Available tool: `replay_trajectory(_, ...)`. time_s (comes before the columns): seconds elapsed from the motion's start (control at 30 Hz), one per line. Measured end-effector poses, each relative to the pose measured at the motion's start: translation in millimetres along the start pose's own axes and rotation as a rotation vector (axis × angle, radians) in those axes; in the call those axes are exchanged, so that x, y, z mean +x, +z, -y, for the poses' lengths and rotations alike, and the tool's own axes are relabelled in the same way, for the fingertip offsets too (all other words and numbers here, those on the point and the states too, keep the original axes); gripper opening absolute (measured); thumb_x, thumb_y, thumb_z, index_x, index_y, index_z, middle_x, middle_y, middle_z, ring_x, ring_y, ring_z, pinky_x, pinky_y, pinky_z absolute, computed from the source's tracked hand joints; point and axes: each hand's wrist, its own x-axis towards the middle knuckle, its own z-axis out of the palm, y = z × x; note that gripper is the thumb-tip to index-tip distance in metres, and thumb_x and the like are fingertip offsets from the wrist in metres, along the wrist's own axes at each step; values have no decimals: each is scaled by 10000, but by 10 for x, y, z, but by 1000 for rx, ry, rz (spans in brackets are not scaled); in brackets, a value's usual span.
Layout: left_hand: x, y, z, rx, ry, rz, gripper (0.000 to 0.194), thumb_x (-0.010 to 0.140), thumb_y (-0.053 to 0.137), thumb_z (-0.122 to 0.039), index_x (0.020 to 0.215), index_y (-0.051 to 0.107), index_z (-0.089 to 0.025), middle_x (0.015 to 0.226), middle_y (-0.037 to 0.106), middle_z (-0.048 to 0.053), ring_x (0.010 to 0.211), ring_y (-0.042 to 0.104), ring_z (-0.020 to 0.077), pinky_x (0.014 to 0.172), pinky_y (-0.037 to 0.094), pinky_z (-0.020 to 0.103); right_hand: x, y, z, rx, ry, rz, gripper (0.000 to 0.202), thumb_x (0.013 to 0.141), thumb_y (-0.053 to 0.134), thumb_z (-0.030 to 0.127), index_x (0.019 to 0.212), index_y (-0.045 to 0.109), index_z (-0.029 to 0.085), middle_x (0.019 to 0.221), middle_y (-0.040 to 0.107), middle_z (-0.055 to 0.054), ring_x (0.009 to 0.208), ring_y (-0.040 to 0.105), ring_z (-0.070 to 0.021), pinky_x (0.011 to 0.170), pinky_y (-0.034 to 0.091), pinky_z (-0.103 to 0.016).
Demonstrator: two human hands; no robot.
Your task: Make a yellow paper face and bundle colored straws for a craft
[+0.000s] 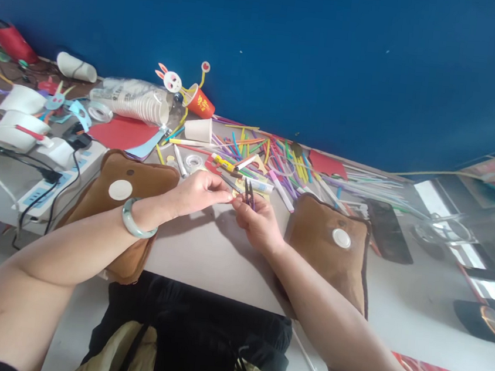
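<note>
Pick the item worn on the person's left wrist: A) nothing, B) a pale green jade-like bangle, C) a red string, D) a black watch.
B: a pale green jade-like bangle circles the wrist just behind the left hand, above the brown padded cushion.

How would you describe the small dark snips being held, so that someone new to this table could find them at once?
Start at the grey table under the blue wall, between the two brown pads. There the left hand and right hand meet, and the snips stand up from the right hand. Unlike the bright straws behind, they are dark, with two pointed blades.
</note>
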Motion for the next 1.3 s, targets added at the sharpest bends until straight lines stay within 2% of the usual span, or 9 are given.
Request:
replay_trajectory(0.13,4,0,12,-3,36,-34,319,886,578,-410,818,761,-158,817,751,49,812,667,176,775,496,299,12,-5,7,23,7,-1,386,712,819,465,763,548,195,496,337,116,421,198,-38,433,134,-243)
replay_trajectory(0.23,-1,1,-2,7,19,-10,283,828,667,-422,851,767,-158,856,765,53,827,684,188,780,515,305,18,-3,16,45,11,-1,374,728,808,449,768,530,202,487,310,124,420,184,-40,436,128,-244)
replay_trajectory(0.33,-8,4,-33,40,2,-30,225,739,755,-368,832,765,-163,856,771,44,825,691,194,795,520,309,16,5,20,68,21,-1,387,702,828,433,751,519,204,492,307,124,420,176,-37,431,119,-238)
replay_trajectory(0.5,-12,9,-80,77,1,-56,179,744,730,-337,771,746,-160,801,755,36,800,677,191,791,508,311,1,13,21,72,63,6,413,668,854,428,750,518,204,508,332,120,424,196,-33,425,130,-226)
replay_trajectory(0.73,-17,14,-85,-9,12,-22,152,756,685,-303,741,707,-153,765,723,30,784,652,172,789,493,303,4,-9,-20,62,68,51,401,653,870,400,769,546,195,541,341,117,430,209,-24,427,144,-209)
replay_trajectory(0.83,-13,7,-64,-46,11,-9,146,768,675,-297,765,708,-155,778,724,29,784,653,170,773,497,300,3,-13,-50,8,37,83,405,694,842,478,770,569,189,534,336,110,433,211,-32,423,148,-211)
replay_trajectory(0.93,-9,-6,-53,-93,37,26,132,792,655,-275,781,710,-155,789,736,32,801,668,170,795,510,303,-8,-5,-64,-50,8,90,491,800,678,665,771,605,180,504,322,96,430,207,-49,417,148,-223)
replay_trajectory(1.0,-9,-14,-56,-112,52,38,134,802,642,-267,774,709,-154,791,743,37,807,676,172,811,519,310,-17,3,-63,-91,-4,79,563,844,564,733,775,625,178,492,323,85,429,220,-62,415,160,-231)
replay_trajectory(1.3,-14,-27,-54,-47,18,-6,162,784,665,-315,773,719,-163,769,743,26,768,655,172,778,521,318,0,-7,-65,-186,-34,81,575,834,564,755,727,620,193,474,337,73,419,220,-69,404,161,-240)
